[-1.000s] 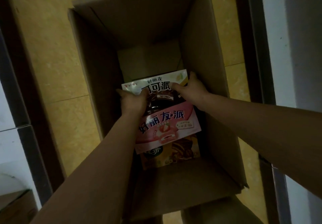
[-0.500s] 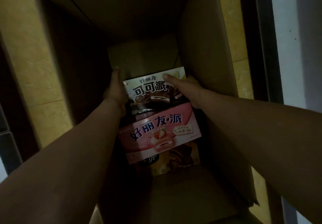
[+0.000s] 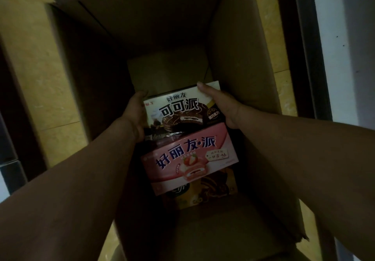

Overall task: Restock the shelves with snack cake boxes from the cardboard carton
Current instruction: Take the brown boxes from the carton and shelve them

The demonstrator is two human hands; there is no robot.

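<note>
Both my arms reach down into a deep, open cardboard carton [image 3: 239,61]. A dark chocolate snack cake box [image 3: 182,110] is held between my hands. My left hand [image 3: 135,114] grips its left side, and my right hand [image 3: 221,106] grips its right side with the thumb across the top corner. A pink strawberry snack cake box [image 3: 190,159] lies just in front of it, partly overlapping it. Below the pink one, a yellow and brown snack cake box [image 3: 211,191] shows at the carton's bottom.
The carton stands on a yellow tiled floor [image 3: 32,61]. A dark frame and a white panel [image 3: 349,47] run down the right side. A dark strip and a pale surface [image 3: 8,175] sit at the left edge. The carton's bare floor [image 3: 166,73] shows beyond the boxes.
The view has dropped closer into the carton. My hands slid from the top of the chocolate box to its left and right sides, and the box now sits a little higher and more squarely.
</note>
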